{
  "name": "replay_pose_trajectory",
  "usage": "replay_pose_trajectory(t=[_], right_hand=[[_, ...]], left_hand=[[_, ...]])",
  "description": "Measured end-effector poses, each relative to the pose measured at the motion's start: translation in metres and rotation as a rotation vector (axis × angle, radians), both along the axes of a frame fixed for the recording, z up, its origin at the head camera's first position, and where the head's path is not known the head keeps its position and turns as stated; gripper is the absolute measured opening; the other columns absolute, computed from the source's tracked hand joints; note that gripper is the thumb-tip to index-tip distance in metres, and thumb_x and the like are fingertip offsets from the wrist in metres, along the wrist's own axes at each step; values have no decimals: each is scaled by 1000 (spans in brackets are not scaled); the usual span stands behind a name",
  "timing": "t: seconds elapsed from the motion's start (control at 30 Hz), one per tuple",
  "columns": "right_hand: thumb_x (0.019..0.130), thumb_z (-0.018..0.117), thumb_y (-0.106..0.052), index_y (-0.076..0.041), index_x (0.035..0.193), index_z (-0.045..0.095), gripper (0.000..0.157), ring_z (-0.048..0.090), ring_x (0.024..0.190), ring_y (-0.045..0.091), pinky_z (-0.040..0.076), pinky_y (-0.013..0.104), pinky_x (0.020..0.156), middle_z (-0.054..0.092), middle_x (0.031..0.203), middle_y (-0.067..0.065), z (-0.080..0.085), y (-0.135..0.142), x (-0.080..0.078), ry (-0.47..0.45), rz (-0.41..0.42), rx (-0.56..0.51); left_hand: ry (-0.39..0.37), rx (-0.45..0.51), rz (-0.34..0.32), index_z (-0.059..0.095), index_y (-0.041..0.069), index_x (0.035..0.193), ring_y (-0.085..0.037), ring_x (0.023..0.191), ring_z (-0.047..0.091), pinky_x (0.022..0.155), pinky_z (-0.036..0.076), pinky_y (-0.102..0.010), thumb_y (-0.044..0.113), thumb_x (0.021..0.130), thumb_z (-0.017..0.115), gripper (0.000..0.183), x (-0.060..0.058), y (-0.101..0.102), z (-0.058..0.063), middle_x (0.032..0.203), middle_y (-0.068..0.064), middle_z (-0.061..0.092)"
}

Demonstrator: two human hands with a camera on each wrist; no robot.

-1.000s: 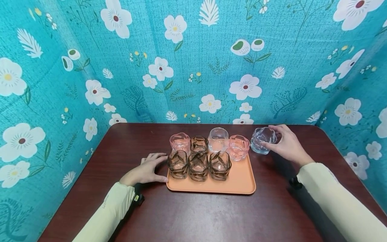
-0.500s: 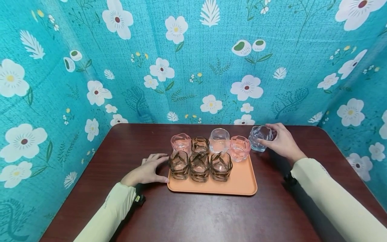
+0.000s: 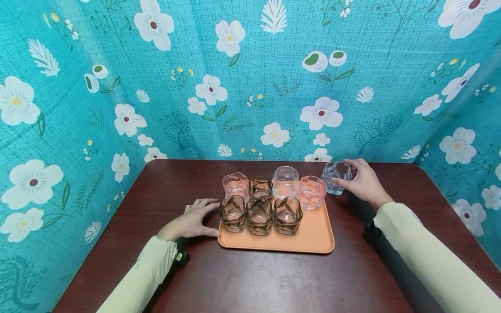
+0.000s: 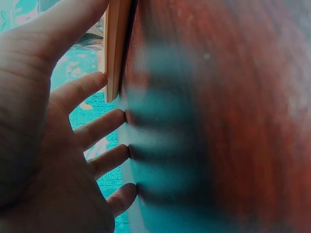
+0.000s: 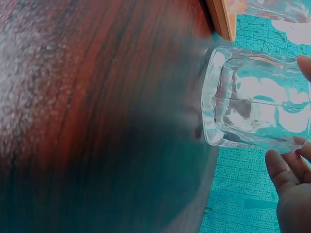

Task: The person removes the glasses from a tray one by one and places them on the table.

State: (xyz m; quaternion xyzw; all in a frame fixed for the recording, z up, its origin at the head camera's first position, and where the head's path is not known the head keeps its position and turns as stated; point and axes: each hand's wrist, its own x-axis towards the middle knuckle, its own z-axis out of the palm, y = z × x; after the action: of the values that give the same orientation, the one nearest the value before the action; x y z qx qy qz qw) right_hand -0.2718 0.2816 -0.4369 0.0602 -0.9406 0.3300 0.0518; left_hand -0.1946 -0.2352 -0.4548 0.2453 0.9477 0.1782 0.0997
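Note:
My right hand [image 3: 365,182] holds a clear glass [image 3: 334,177] between thumb and fingers, just right of the tray's back right corner. In the right wrist view the clear glass [image 5: 262,99] is upright, its base at or barely above the table; I cannot tell which. My left hand [image 3: 192,220] lies at the tray's left side, fingers spread. In the left wrist view its thumb and index fingertip touch the rim of the orange tray [image 4: 112,53], while the other fingertips rest on the table. Three brown glasses [image 3: 259,217] stand in the front row on the orange tray [image 3: 313,237].
Behind them, a pink glass [image 3: 236,184], a brown glass [image 3: 260,188], a clear round glass [image 3: 285,182] and another pink glass [image 3: 312,192] form the back row. A dark wooden table [image 3: 274,278] carries everything. A blue flowered curtain [image 3: 242,87] hangs behind and at both sides.
My right hand has moved a little left and back with the clear glass, nearer the tray's back right corner. My left hand has stayed at the tray's edge.

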Motion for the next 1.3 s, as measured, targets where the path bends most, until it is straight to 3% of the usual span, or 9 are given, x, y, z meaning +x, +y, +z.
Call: replay_pose_trajectory(t=[0.37,0.8,1.3], right_hand=[[75,71,-59,1,141,39,95,40,106,38,40,58,84,39,126,23,-1,-2,-6,-24,-7,-8],[80,73,-45,3,142,35,87,39,111,43,39,60,88,35,130,28,7,-4,-13,-59,-10,-5],[78,69,-55,3,143,34,94,40,111,43,39,60,87,35,129,28,7,-7,-17,-77,-20,36]], left_hand=[[-6,8,2,43,17,143,-29,132,26,90,25,-51,63,69,73,92,0,1,-1,146,-9,34],[-7,12,3,43,17,143,-28,132,25,91,25,-50,62,69,74,91,0,1,-1,147,-8,33],[-1,20,-8,43,18,143,-29,132,25,90,25,-49,61,70,73,90,1,0,0,148,-8,33]])
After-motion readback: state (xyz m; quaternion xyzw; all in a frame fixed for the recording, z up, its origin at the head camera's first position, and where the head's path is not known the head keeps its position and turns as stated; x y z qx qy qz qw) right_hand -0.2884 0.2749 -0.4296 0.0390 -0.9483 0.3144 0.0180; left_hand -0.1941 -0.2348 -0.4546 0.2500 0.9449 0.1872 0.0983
